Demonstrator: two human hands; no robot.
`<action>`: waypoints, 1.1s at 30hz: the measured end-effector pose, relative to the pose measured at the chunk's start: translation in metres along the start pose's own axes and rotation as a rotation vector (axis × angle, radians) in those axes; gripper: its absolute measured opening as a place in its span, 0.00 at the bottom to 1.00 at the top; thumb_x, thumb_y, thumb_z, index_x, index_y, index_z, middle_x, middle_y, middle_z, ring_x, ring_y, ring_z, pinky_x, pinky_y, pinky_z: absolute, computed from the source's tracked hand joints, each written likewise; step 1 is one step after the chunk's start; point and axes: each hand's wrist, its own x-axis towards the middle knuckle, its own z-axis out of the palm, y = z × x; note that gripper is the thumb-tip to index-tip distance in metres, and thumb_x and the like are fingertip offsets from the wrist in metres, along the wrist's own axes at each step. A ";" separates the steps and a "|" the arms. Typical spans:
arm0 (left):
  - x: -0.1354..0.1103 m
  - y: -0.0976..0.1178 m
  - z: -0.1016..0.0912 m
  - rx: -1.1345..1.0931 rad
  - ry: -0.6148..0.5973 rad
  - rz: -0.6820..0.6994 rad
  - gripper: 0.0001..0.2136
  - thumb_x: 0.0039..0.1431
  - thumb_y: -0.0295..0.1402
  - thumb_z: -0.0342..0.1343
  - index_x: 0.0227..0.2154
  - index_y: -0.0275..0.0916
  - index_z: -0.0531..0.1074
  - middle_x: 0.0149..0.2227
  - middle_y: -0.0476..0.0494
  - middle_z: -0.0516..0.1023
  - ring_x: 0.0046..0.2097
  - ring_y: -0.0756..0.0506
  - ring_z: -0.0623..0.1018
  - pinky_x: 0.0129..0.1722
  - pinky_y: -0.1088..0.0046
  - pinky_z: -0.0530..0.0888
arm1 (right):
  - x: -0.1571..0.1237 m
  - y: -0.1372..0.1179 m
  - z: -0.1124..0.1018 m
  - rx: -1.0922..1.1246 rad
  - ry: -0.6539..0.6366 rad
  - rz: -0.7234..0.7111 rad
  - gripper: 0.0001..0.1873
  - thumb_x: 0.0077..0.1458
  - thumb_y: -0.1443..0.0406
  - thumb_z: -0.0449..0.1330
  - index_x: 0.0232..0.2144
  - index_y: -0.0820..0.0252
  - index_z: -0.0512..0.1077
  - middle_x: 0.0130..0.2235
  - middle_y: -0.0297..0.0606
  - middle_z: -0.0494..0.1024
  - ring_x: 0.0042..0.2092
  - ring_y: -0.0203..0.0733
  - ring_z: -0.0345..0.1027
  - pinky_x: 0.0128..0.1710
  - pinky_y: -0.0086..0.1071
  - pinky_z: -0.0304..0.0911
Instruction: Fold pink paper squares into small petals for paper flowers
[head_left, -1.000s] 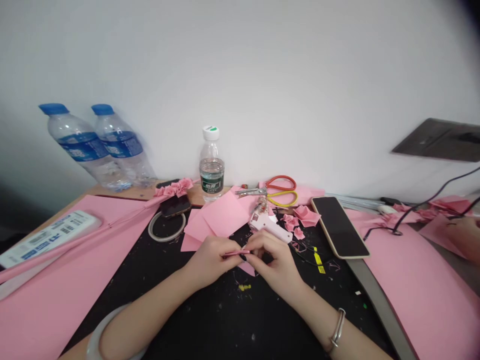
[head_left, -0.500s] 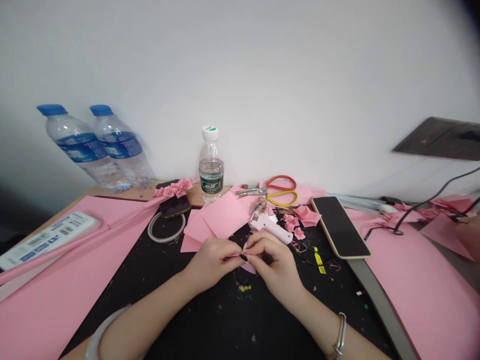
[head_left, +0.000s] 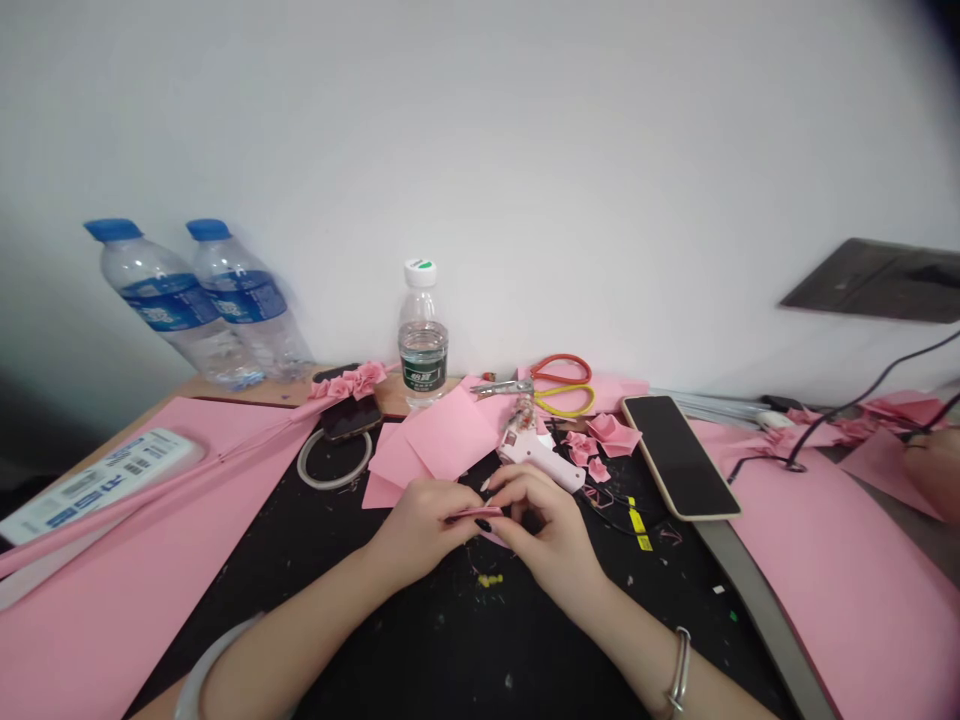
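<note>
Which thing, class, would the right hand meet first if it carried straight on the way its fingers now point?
Probably the narrow pink paper strip pinched by the left hand. The right hand points left at it, very close; depth leaves unclear whether they already touch.

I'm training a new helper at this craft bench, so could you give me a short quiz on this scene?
1. What thin pink item does the left hand hold?
2. True or false: the scissors have one red handle and one yellow handle.
3. Which is nearer the right hand: the hot glue gun or the pale tape ring?

Key: 1. A pink paper strip. 2. True. 3. The hot glue gun.
</note>
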 end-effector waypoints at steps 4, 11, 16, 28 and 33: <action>-0.001 -0.001 0.003 0.013 -0.008 0.012 0.07 0.51 0.24 0.54 0.21 0.34 0.72 0.17 0.54 0.65 0.21 0.54 0.63 0.22 0.81 0.57 | 0.000 -0.002 0.001 0.005 0.014 -0.008 0.07 0.48 0.74 0.59 0.23 0.60 0.68 0.35 0.37 0.72 0.32 0.36 0.65 0.28 0.28 0.59; -0.001 -0.002 0.004 0.047 -0.025 -0.001 0.14 0.53 0.28 0.54 0.14 0.35 0.63 0.16 0.57 0.56 0.20 0.55 0.58 0.21 0.80 0.54 | -0.001 -0.005 0.001 0.004 0.006 -0.038 0.10 0.51 0.74 0.56 0.21 0.60 0.65 0.34 0.36 0.72 0.35 0.38 0.67 0.33 0.30 0.60; 0.001 0.000 0.001 -0.044 -0.047 -0.130 0.14 0.53 0.33 0.55 0.15 0.35 0.66 0.16 0.55 0.65 0.20 0.54 0.64 0.21 0.80 0.58 | 0.003 -0.002 -0.005 -0.081 0.021 -0.070 0.07 0.54 0.72 0.53 0.26 0.59 0.68 0.36 0.38 0.72 0.37 0.39 0.66 0.34 0.31 0.60; 0.005 -0.004 0.002 -0.580 0.056 -0.501 0.11 0.50 0.35 0.57 0.19 0.37 0.64 0.14 0.55 0.69 0.18 0.52 0.71 0.19 0.78 0.69 | -0.001 0.009 -0.001 -0.183 -0.159 0.103 0.12 0.59 0.69 0.46 0.23 0.58 0.58 0.16 0.26 0.61 0.18 0.32 0.56 0.20 0.26 0.52; 0.006 -0.004 0.002 -0.613 0.030 -0.487 0.13 0.52 0.38 0.56 0.19 0.36 0.64 0.15 0.53 0.72 0.18 0.52 0.71 0.19 0.78 0.69 | -0.001 0.010 -0.003 -0.216 -0.111 0.081 0.12 0.58 0.69 0.46 0.22 0.57 0.57 0.15 0.26 0.58 0.17 0.32 0.54 0.18 0.26 0.50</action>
